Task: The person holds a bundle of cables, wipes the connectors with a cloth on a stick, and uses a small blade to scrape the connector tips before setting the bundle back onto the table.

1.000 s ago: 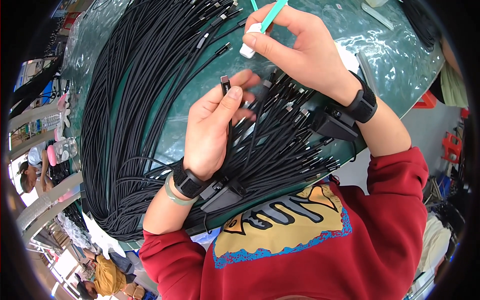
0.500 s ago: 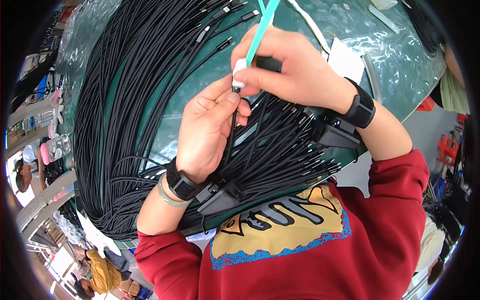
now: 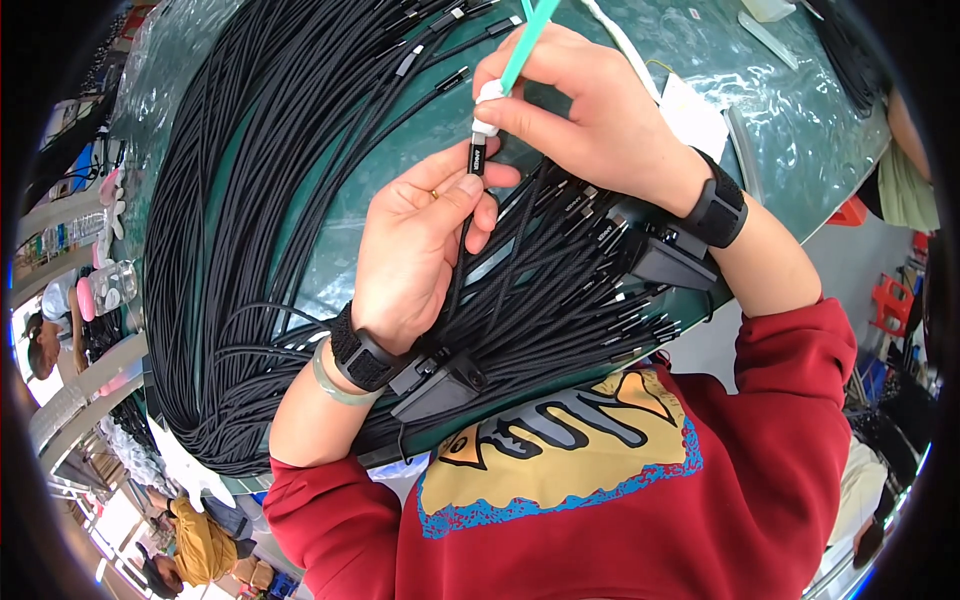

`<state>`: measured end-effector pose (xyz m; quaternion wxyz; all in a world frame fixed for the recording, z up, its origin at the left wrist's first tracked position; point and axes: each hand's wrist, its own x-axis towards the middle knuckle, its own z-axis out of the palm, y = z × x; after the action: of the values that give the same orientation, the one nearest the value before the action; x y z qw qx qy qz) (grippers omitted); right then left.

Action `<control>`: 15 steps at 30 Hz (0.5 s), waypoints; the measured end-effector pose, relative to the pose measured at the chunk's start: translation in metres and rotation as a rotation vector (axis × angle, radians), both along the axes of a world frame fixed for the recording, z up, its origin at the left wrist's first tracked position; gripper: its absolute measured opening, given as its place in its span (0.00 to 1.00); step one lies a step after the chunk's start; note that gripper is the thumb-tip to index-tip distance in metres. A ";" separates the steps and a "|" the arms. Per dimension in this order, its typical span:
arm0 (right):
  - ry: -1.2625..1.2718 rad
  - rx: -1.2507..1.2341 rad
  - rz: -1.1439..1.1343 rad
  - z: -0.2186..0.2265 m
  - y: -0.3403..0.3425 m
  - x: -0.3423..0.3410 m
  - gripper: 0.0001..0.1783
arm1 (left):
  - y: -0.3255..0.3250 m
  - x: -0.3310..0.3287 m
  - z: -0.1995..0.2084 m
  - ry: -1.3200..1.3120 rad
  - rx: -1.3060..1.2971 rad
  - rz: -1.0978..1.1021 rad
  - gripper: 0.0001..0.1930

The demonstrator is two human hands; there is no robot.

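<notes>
In my left hand the end of a black cable is pinched between thumb and fingers. Its black connector points up and away, with the metal tip showing at the top. My right hand is closed around a slim teal tool that splits in two at its far end, like tweezers. A white wad, perhaps cloth or cotton, sits at the tool's lower end under my right thumb. That wad is right at the metal tip; whether they touch I cannot tell.
A big bundle of black cables curves over the green table, its connector ends fanned out near my chest and at the far side. A white sheet lies beyond my right wrist. Red stools and other people are around the table.
My right hand has lifted the white wad slightly up and away along the connector. The black housing and metal tip, mostly covered before, now show. My left hand keeps its pinch.
</notes>
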<state>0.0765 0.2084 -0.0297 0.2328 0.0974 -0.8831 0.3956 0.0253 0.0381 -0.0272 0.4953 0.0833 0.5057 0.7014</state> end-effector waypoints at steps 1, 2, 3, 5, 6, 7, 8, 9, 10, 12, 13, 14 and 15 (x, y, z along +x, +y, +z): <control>-0.009 -0.005 0.030 0.000 -0.002 0.002 0.06 | 0.000 0.000 0.000 0.001 0.003 -0.003 0.14; -0.017 -0.011 0.059 -0.001 -0.004 0.003 0.06 | 0.000 0.000 0.000 0.003 0.007 -0.006 0.14; -0.026 -0.016 0.089 -0.001 -0.005 0.004 0.06 | 0.001 0.000 0.000 0.002 0.007 -0.007 0.14; -0.040 -0.025 0.037 0.000 0.001 0.002 0.06 | 0.000 0.000 0.001 -0.004 0.002 -0.007 0.14; -0.053 -0.032 -0.015 0.001 0.005 0.001 0.06 | 0.000 0.000 0.001 -0.008 -0.001 -0.007 0.14; -0.066 -0.038 -0.065 0.001 0.008 0.000 0.06 | 0.000 0.000 0.001 -0.007 0.000 -0.005 0.14; -0.065 -0.038 -0.063 0.001 0.007 -0.001 0.06 | 0.000 0.000 0.000 -0.003 -0.007 -0.005 0.14; -0.013 -0.072 -0.045 0.000 0.005 -0.003 0.06 | 0.000 0.000 0.000 0.002 -0.014 -0.005 0.14; 0.037 -0.106 -0.033 0.001 0.003 -0.002 0.07 | 0.000 0.000 0.000 0.004 -0.021 -0.011 0.14; 0.087 -0.140 -0.024 0.001 0.001 -0.003 0.08 | 0.000 0.000 0.001 0.007 -0.017 -0.017 0.14; 0.102 -0.101 -0.001 -0.001 0.001 -0.005 0.08 | 0.000 -0.001 0.001 0.011 -0.016 -0.018 0.14; 0.118 -0.061 0.021 -0.002 0.002 -0.006 0.08 | 0.000 0.000 0.001 0.015 -0.015 -0.020 0.14; 0.134 -0.021 0.043 -0.003 0.002 -0.006 0.08 | 0.000 0.001 0.001 0.013 -0.017 -0.023 0.14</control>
<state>0.0707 0.2107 -0.0328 0.2838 0.1403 -0.8589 0.4026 0.0261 0.0385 -0.0267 0.5006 0.0894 0.5138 0.6910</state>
